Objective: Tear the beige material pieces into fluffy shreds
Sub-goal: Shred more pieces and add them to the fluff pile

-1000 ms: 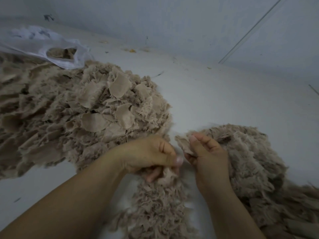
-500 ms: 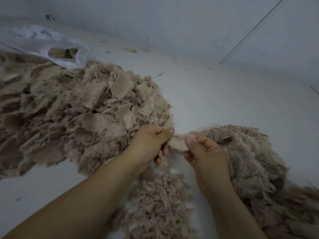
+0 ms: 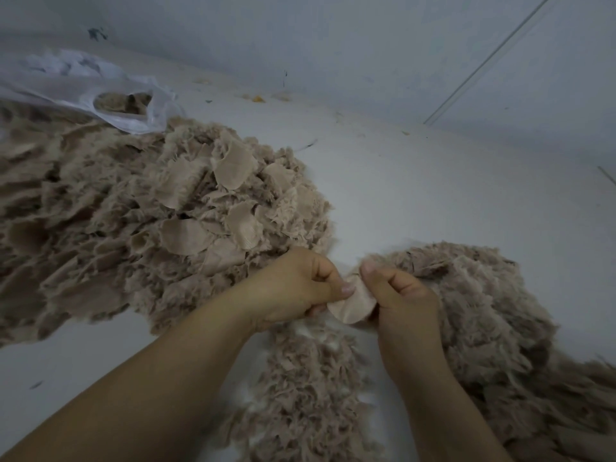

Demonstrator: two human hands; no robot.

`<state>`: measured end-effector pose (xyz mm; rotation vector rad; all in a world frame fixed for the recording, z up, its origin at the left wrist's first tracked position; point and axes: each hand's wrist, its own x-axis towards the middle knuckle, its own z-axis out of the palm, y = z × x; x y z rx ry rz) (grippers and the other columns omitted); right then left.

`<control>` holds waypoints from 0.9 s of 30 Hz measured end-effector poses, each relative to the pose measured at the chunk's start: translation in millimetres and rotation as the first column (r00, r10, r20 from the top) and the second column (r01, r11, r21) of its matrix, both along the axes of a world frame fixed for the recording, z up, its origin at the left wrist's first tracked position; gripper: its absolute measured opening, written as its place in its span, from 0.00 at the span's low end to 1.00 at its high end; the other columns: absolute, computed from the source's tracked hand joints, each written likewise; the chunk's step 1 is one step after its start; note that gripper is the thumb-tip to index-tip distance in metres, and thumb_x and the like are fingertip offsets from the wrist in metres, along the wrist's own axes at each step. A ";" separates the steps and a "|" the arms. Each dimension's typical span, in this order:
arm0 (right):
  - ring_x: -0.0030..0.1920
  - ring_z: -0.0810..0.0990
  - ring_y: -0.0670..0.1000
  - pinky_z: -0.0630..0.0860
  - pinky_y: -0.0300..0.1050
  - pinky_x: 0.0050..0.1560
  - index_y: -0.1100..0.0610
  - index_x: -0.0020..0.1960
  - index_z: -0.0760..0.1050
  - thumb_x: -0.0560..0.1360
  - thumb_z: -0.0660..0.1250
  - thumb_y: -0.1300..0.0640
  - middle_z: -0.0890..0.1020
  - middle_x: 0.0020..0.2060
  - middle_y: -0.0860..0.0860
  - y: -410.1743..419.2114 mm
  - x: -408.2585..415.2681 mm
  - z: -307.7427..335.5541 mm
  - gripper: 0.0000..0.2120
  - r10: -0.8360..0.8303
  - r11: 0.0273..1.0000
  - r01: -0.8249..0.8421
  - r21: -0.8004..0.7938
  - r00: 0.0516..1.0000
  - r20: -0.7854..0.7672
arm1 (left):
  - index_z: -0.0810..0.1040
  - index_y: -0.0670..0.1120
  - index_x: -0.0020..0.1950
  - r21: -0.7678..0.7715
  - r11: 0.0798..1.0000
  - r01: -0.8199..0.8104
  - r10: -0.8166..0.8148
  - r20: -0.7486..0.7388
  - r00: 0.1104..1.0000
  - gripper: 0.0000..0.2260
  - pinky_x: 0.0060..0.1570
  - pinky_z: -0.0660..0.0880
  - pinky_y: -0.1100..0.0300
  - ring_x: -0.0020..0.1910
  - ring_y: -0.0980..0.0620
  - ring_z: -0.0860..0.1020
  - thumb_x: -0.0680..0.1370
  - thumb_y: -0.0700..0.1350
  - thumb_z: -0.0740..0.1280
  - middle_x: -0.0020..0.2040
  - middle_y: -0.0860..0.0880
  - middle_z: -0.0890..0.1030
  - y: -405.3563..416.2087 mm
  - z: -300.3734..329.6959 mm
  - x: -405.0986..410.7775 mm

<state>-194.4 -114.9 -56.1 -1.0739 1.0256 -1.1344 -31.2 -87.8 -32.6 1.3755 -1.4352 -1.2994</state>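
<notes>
A small round beige piece (image 3: 350, 305) is held between both hands at the centre. My left hand (image 3: 293, 288) pinches its left edge with thumb and curled fingers. My right hand (image 3: 400, 295) pinches its right edge the same way. To the left lies a large heap of beige pieces (image 3: 140, 221), many with flat woven faces up. A pile of fluffy shreds (image 3: 493, 315) spreads to the right, and more shreds (image 3: 306, 395) lie below the hands.
A white plastic bag (image 3: 100, 91) with beige material showing through its handle hole lies at the far left. The white floor (image 3: 433, 188) meets a pale wall (image 3: 333, 45) behind. Small bits of debris dot the floor near the wall.
A second ago my left hand was down in the shreds and the right held a frayed bit. Both hands have come together and now hold one flat round piece between them.
</notes>
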 end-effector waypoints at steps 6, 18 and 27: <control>0.30 0.73 0.46 0.72 0.38 0.32 0.59 0.40 0.75 0.84 0.60 0.57 0.78 0.30 0.50 -4.6 -1.4 -1.9 0.15 -0.211 0.977 0.206 0.051 0.963 0.165 | 0.79 0.43 0.38 -0.046 0.968 -0.246 0.182 -0.541 0.821 0.08 0.20 0.59 0.66 0.17 0.54 0.66 0.76 0.42 0.66 0.27 0.44 0.75 -3.8 12.6 12.7; 0.48 0.84 0.48 0.79 0.39 0.48 0.60 0.52 0.78 0.85 0.58 0.58 0.84 0.47 0.53 -8.0 0.8 0.3 0.11 -0.281 0.960 0.270 0.079 0.923 0.264 | 0.75 0.47 0.61 -0.358 0.901 0.244 0.119 0.746 0.655 0.12 0.51 0.76 0.53 0.55 0.45 0.77 0.78 0.41 0.62 0.57 0.46 0.79 -57.3 -18.8 -44.7; 0.64 0.79 0.50 0.75 0.39 0.58 0.61 0.70 0.71 0.85 0.57 0.58 0.79 0.64 0.55 -12.8 1.3 -1.2 0.16 -0.286 0.953 0.237 0.188 0.907 0.310 | 0.76 0.42 0.53 -0.395 0.812 0.429 0.186 0.873 0.452 0.08 0.38 0.67 0.53 0.43 0.43 0.76 0.76 0.37 0.61 0.46 0.44 0.76 -31.2 -16.6 -50.8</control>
